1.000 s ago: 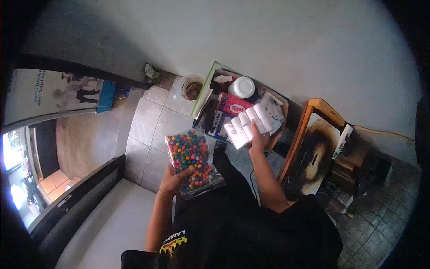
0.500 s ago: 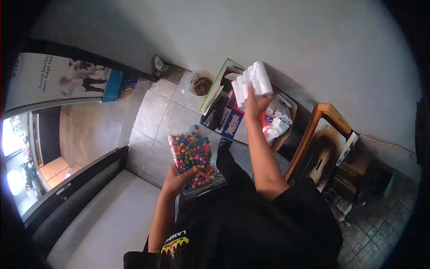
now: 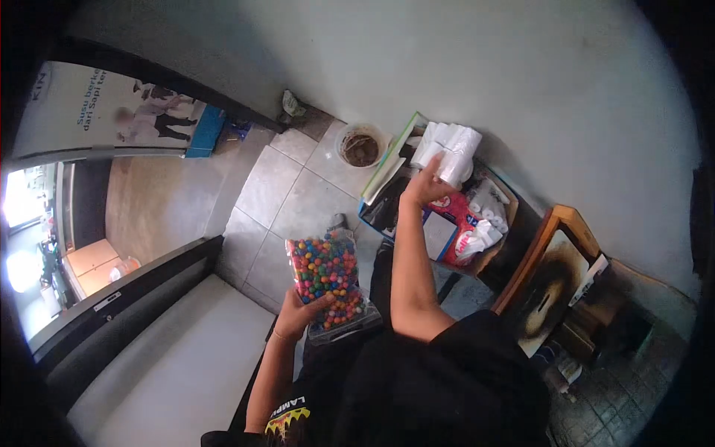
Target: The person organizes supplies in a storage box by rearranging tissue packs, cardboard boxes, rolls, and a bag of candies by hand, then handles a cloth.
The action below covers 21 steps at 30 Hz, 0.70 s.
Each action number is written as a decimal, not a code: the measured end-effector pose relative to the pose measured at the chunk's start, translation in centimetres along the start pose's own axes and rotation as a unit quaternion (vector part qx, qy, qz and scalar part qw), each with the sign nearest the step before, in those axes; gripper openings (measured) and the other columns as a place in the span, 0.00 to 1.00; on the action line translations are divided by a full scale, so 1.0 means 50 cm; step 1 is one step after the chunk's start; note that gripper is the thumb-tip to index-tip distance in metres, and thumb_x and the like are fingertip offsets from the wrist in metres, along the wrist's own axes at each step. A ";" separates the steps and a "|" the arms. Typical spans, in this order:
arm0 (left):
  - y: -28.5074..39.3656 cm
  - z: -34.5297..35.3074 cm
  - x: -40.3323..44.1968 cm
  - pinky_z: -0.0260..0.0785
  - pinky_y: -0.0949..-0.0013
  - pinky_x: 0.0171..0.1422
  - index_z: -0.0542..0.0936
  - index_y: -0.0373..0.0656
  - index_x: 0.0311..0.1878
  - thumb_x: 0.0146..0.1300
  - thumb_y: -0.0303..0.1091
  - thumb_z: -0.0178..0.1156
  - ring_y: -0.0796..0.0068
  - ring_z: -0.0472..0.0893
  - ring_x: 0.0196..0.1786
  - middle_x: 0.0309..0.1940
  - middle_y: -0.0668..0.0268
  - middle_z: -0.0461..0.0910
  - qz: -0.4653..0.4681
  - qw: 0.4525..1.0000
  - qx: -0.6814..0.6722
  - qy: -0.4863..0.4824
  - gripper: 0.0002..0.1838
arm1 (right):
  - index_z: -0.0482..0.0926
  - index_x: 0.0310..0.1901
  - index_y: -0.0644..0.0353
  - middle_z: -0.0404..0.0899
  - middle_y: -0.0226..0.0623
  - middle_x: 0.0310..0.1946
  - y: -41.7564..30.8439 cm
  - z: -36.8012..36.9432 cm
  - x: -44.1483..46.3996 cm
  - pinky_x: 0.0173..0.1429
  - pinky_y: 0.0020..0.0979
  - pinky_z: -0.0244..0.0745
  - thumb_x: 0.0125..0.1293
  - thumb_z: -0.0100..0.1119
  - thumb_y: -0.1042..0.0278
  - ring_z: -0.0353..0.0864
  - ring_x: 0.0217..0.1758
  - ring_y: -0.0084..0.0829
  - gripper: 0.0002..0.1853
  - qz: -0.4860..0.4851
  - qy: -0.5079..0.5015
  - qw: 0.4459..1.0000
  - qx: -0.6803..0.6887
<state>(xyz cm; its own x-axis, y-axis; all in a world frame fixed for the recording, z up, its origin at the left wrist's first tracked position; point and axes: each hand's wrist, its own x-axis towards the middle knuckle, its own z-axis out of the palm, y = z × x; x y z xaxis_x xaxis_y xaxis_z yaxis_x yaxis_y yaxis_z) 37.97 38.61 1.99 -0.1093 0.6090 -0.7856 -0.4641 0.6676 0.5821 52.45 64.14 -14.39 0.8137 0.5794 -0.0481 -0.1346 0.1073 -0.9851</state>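
Note:
My left hand [image 3: 302, 313] is closed around the lower side of a clear plastic bag filled with small multicoloured balls [image 3: 324, 268]. The bag hangs in front of my body. My right hand [image 3: 423, 188] grips a plastic-wrapped pack of white paper rolls [image 3: 453, 145] over the far side of a box [image 3: 371, 222] of mixed goods; some of its fingers are hidden by the pack. Inside the box lie another pack of white rolls [image 3: 488, 203], a red and white packet [image 3: 465, 231] and dark bundles. A green-edged folder [image 3: 389, 170] stands along the box's left side.
A whitish bucket [image 3: 344, 155] with brown contents stands on the tiled floor [image 3: 287, 201] beyond the box. To the right is a wood-framed, scorched panel [image 3: 547, 287]. A pale flat surface [image 3: 175, 350] with a dark raised edge lies to the left.
The pack of rolls has come down closer to the box, and my right hand with it. My view has shifted, moving the box right and lower. My left hand keeps the bag.

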 end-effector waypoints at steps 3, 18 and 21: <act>0.000 -0.021 0.005 0.69 0.68 0.52 0.72 0.34 0.46 0.47 0.25 0.65 0.71 0.78 0.43 0.40 0.61 0.79 -0.015 1.000 0.005 0.002 0.21 | 0.57 0.51 0.72 0.69 0.55 0.49 0.046 -0.012 -0.032 0.52 0.40 0.69 0.53 0.64 0.65 0.73 0.49 0.43 0.32 -0.025 0.006 0.999 -0.022; 0.047 -0.054 0.071 0.70 0.67 0.51 0.71 0.34 0.48 0.49 0.23 0.63 0.71 0.78 0.44 0.42 0.60 0.78 -0.025 0.995 0.071 -0.058 0.21 | 0.65 0.48 0.67 0.77 0.53 0.35 0.046 -0.083 -0.026 0.43 0.41 0.71 0.47 0.66 0.55 0.78 0.39 0.46 0.32 -0.044 -0.301 0.878 -0.370; 0.054 -0.054 0.076 0.70 0.67 0.51 0.70 0.34 0.49 0.49 0.23 0.63 0.71 0.78 0.44 0.42 0.60 0.77 -0.018 0.995 0.082 -0.059 0.21 | 0.62 0.52 0.65 0.77 0.53 0.35 0.014 -0.068 -0.019 0.42 0.42 0.72 0.45 0.66 0.54 0.78 0.39 0.48 0.36 -0.086 -0.324 0.859 -0.388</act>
<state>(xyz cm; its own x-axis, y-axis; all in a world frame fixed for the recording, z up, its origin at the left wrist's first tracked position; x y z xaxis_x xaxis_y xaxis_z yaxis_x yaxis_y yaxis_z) 33.93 41.57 0.00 0.0135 0.6228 -0.7823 -0.3153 0.7451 0.5877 53.52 60.94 -15.62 0.2649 0.9636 -0.0356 0.5779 -0.1882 -0.7941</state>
